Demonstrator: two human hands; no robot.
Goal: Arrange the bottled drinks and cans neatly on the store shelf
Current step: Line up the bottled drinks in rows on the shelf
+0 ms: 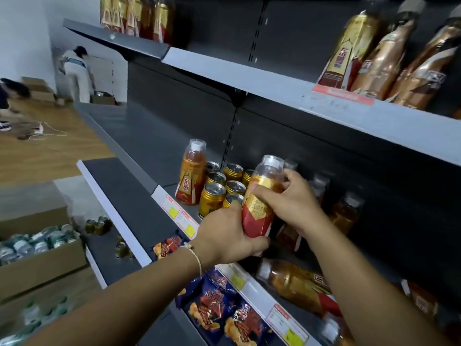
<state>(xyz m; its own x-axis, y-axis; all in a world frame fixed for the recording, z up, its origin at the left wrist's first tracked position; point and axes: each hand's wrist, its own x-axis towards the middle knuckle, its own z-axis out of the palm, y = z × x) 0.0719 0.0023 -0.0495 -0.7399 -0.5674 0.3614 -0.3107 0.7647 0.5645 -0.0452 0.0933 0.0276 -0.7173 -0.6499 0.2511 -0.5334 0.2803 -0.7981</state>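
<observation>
Bottle (pixel 262 196) sits in both my hands at the centre of the frame, held upright just in front of the middle shelf (pixel 172 196). My left hand (pixel 224 236) wraps its fingers round the red lower label from below, taking the weight; my right hand (pixel 291 203) curls over the shoulder near the clear cap, thumb pressed on the gold band, so I judge I am steadying it to keep the label turned outward.

Left of it, gold cans (pixel 224 186) stand packed in rows, and one standing bottle (pixel 190 172) is already upright at their left end. I hold mine beside the cans probably because that gap is where it belongs.

At lower right, a fallen bottle (pixel 294 283) lies on its side on the same shelf, apparently still to be stood up. More bottles (pixel 346 213) stand blurred behind my right wrist. Snack bags (pixel 219 303) lie on the shelf below, bottom centre.
</observation>
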